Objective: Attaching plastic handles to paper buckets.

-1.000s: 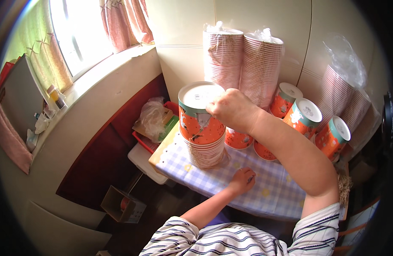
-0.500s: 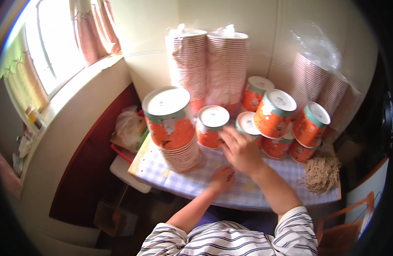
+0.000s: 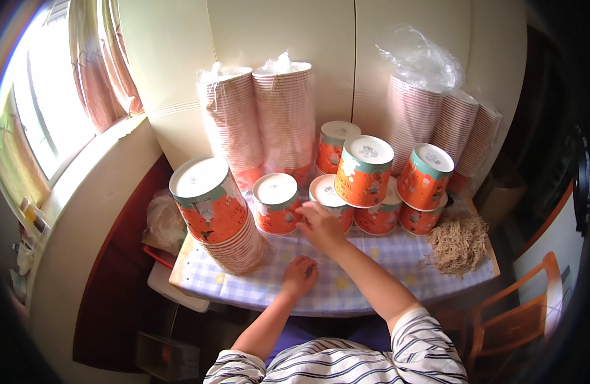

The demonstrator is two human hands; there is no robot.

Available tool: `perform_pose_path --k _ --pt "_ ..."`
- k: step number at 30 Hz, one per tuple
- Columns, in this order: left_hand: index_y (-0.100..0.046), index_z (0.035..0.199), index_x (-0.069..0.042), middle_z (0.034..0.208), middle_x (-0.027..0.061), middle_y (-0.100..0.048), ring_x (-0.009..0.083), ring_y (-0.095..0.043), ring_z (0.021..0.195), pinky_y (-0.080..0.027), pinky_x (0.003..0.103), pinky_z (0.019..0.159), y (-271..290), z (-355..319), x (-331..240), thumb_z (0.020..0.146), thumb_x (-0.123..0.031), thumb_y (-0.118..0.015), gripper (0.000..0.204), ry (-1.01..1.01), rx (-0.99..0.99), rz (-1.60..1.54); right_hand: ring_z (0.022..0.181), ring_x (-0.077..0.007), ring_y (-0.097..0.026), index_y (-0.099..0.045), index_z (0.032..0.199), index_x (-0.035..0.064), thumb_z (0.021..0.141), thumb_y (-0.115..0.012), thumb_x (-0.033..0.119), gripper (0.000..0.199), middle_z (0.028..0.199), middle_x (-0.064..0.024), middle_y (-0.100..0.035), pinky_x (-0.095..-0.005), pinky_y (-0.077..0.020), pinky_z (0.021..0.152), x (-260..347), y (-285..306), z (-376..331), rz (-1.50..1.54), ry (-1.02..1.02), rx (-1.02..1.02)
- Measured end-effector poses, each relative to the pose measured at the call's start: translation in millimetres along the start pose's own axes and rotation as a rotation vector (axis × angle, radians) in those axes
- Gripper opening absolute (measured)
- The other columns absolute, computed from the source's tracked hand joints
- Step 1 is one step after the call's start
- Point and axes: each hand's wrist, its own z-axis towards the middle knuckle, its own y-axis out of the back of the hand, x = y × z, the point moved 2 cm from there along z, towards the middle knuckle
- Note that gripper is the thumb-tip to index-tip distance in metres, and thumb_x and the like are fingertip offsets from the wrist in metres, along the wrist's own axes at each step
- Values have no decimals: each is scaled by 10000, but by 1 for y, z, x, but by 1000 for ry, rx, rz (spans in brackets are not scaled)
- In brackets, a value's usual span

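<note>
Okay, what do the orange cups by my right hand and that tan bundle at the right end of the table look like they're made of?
The orange cups look like printed paper with a matte finish: thin rolled rims, flat white bases, and they nest tightly in the stack. The tan bundle looks like loose dry fibre or string, thin tangled strands; which exactly, the picture leaves open.

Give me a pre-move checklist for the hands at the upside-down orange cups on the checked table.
1. Right hand at the small upturned cup: ok, fingertips touch its side.
2. Firm grasp on that cup: cannot tell.
3. Left hand free: ok, resting on the checked tablecloth.
4. Tall nested stack upright: not ok, it tilts.
5. Stacked cups behind stable: cannot tell.
6. Bundle of tan strings out of the way: ok.
</note>
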Motion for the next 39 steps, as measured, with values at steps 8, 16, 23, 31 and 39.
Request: perform_pose_path --k 8,16,23,31,39 --pt "-649 836 -63 852 134 -628 335 -618 741 -514 409 668 -7 -4 7 734 -111 -625 116 -46 -12 72 922 -311 -623 -549 1036 62 723 -711 164 367 1143 -152 -543 -441 -536 709 -35 -84 38 -425 98 123" --pt "-656 841 -63 860 135 -625 334 -613 728 -508 416 656 -8 -7 12 732 -94 -624 118 -41 -42 31 784 -321 -650 -592 1015 29 810 -676 110 236 942 -152 -655 -381 -519 697 -12 22 47 76 -23 -432" --pt "-655 882 -65 871 149 -625 345 -611 809 -503 434 707 -1 -5 3 735 -100 -621 154 87 -2 50 694 -137 -601 -566 1002 43 865 -664 153 201 833 -60 -635 -256 -484 611 -30 82 -89 1261 -620 -420" --pt "-651 928 -13 944 150 -620 302 -655 775 -543 337 670 -2 -5 4 794 -73 -618 151 87 1 -50 608 -112 -564 -637 898 128 842 -686 206 108 787 13 -640 -276 -454 563 -92 65 -231 1709 -1204 -319" --pt "-651 853 -20 882 135 -620 283 -640 734 -549 341 623 0 -4 -6 775 -60 -632 90 30 -69 -38 630 -138 -604 -635 956 109 854 -672 222 157 775 -20 -650 -289 -484 547 -123 78 -237 1487 -1346 -3"
